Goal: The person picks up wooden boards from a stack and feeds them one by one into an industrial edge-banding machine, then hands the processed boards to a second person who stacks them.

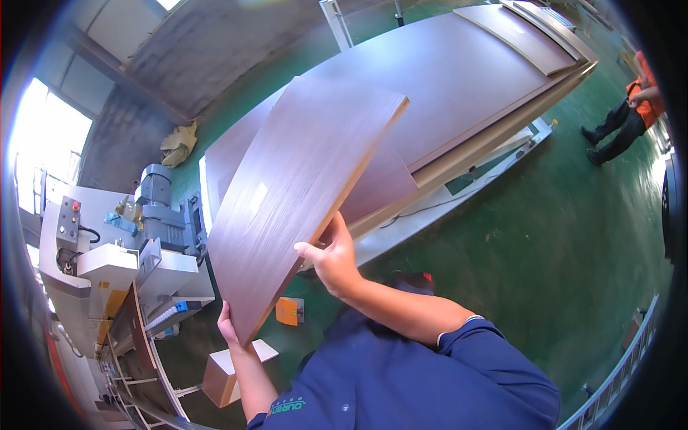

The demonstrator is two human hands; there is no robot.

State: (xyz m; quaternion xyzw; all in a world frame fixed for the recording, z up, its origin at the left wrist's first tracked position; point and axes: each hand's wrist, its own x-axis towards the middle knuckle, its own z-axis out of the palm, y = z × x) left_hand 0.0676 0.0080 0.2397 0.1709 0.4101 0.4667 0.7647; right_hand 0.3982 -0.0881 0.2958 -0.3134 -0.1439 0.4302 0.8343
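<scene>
A long wood-grain panel [297,168] is tilted up in front of me, its pale raw edge turned to my right. My right hand [334,259] grips that long edge about midway, thumb on the near face and fingers underneath. At the near lower corner my left hand [231,331] holds the panel, its fingers partly hidden behind it. Beyond the panel lies a wide stack of similar boards [408,79], which the held panel partly covers.
A machine [107,261] with a grey motor and a control box stands on the left. A small box-shaped piece [219,380] and an orange object [288,311] are low down near my left arm. A person in orange [648,107] stands far right on the green floor.
</scene>
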